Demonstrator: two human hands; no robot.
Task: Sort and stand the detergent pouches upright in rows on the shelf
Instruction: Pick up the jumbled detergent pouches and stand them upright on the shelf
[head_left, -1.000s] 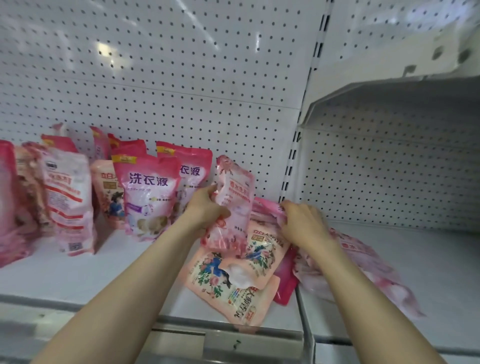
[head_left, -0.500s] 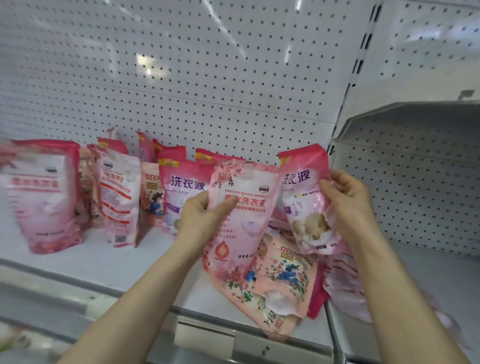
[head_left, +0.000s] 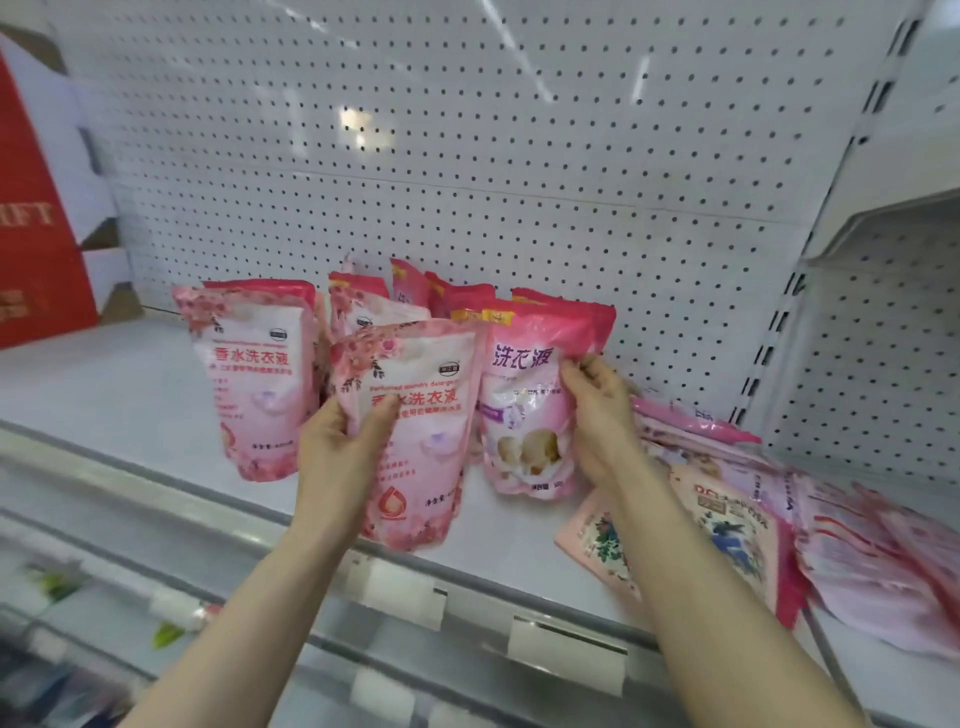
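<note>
Left hand (head_left: 337, 449), one blossom pouch (head_left: 431, 441); right hand (head_left: 597, 415), one bright-pink pouch (head_left: 524, 410)

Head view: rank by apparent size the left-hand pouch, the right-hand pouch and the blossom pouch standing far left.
1. Left-hand pouch, but nearest the camera.
2. Standing blossom pouch.
3. Right-hand pouch, close to it and partly covered; unsure.

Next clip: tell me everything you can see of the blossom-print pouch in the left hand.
The blossom-print pouch is a glossy soft-plastic bag, pink and white, with pink blossoms at top corner and base, red Chinese lettering and a round red logo. It looks full, held upright, front to the camera, near the front edge of the shelf. The left hand grips its left side, thumb on the front. Whether its base rests on the shelf is unclear.
</note>
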